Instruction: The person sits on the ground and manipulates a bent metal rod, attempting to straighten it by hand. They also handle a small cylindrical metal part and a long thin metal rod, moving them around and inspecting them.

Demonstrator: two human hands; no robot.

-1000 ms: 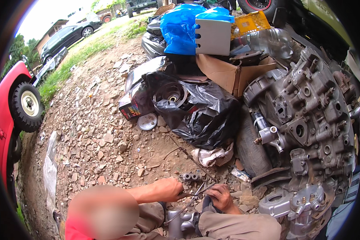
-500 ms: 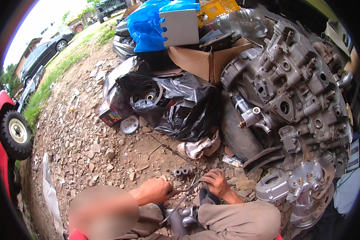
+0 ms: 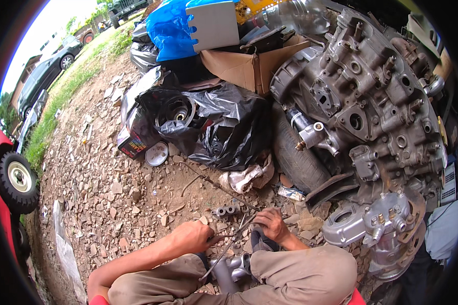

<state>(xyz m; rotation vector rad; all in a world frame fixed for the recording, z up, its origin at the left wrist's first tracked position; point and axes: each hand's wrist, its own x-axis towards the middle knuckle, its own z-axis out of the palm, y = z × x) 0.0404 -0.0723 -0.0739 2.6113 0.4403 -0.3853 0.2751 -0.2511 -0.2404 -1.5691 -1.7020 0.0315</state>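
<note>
I sit with my legs crossed over stony ground. My left hand [image 3: 197, 235] is closed around a thin dark cable or hose [image 3: 226, 236], low in the centre. My right hand [image 3: 271, 223], a little farther out and to the right, pinches the same or a crossing dark length. A long thin line [image 3: 216, 264] runs down between my knees over a silver branched pipe fitting [image 3: 228, 274]. A small metal block with round holes [image 3: 225, 211] lies just beyond my hands. Whether the thin pieces are joined, I cannot tell.
A large engine block [image 3: 361, 101] and a silver housing [image 3: 351, 226] are at right, beside an old tyre [image 3: 295, 152]. Black bags [image 3: 229, 127], cardboard [image 3: 249, 66] and blue plastic [image 3: 168, 30] are piled ahead. A red vehicle [image 3: 5, 218] stands at left.
The view has shifted, so the surroundings sit higher and farther left, showing more of my legs. My right hand has moved slightly forward and left along the thin pieces; both hands keep their grip.
</note>
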